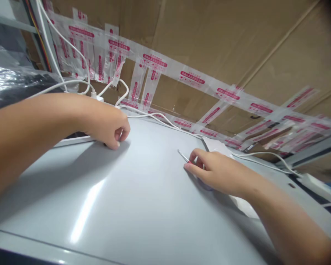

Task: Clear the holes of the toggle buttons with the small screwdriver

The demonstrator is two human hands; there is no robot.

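My left hand (107,125) rests on a smooth pale grey panel (132,191), fingers curled in a pinch at the panel's far left edge; what it pinches is too small to make out. My right hand (212,171) lies on the panel at centre right, fingers closed round a small screwdriver (183,156) with a red handle, its thin metal shaft pointing up and left. A sheet of white paper (217,147) lies under and behind this hand.
White cables (154,117) run along the panel's far edge to a white plug (98,97). Behind stands a cardboard wall (209,44) with red-printed clear tape. Crumpled plastic wrap (8,73) lies at far left. Another white cable (267,162) trails right.
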